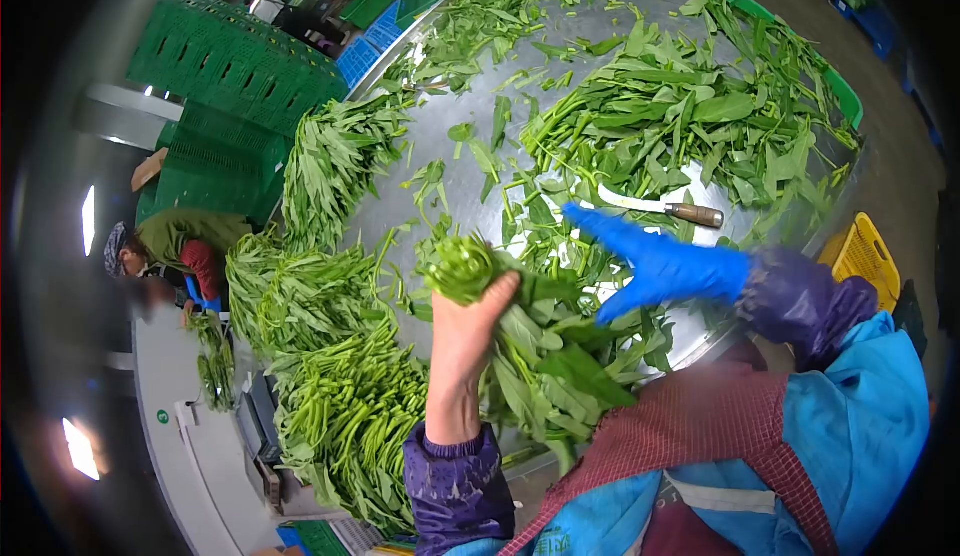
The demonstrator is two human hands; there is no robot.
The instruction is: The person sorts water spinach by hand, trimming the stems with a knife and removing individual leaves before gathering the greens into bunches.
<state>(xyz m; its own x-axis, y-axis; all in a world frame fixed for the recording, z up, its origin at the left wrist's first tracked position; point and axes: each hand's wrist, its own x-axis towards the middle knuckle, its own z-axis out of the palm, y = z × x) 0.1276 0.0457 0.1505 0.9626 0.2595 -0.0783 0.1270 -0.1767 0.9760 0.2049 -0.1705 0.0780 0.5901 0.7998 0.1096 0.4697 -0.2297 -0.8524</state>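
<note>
My left hand [470, 321], bare, is wrapped round a bunch of leafy greens [465, 268] that looks like water spinach. The cut stem ends stick out above the fist, and the long leaves hang down to the right. My right hand [665, 271], in a blue glove, is open with thumb and fingers spread, over loose leaves, and nothing shows in it. Just above it a curved knife [695, 215] with a wooden handle lies on the metal table [430, 181], its blade pointing left.
A large pile of greens [690, 106] spreads across the table's far right. Stacked bunches [345, 406] line its left edge. Green crates [235, 61] stand beyond, upper left. At the left a person [190, 241] bends by a white counter [180, 346]. A yellow basket [865, 261] is at right.
</note>
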